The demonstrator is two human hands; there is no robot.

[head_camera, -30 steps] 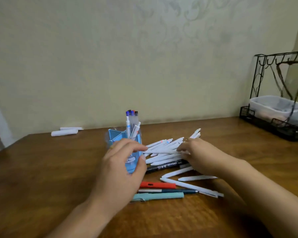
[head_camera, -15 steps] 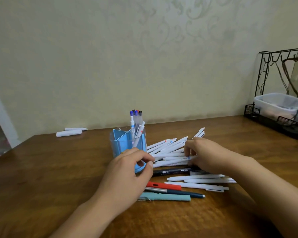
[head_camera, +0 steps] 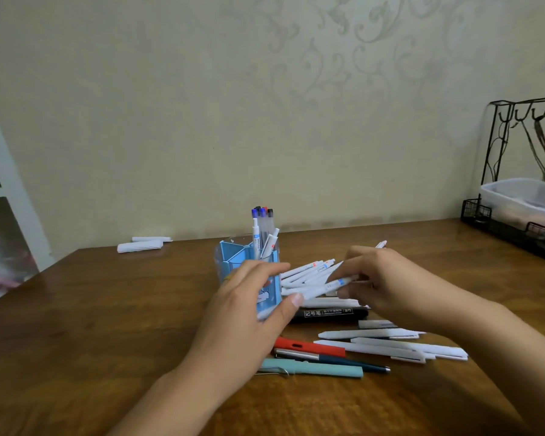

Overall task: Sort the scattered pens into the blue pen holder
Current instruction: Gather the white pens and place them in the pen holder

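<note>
Pale patterned wall (head_camera: 202, 105) fills the background behind my brown worktop (head_camera: 76, 325). Far right of the pen holder (head_camera: 230, 259) I see a black wire rack (head_camera: 497, 146) with a clear tub (head_camera: 523, 196). My left hand (head_camera: 249, 313) has its grip curled around the blue holder; some pens stand inside. Just right of the holder lies the heap of white pens (head_camera: 306, 275), where my right hand (head_camera: 387, 281) pinches one white pen (head_camera: 328, 286). Nearer me, right of the holder, lie a black marker (head_camera: 328, 312), red pen (head_camera: 309, 347) and teal pen (head_camera: 312, 368).

I read "记号笔" in white on the black marker (head_camera: 328, 313); the smaller print beside it looks too blurred for me.
</note>
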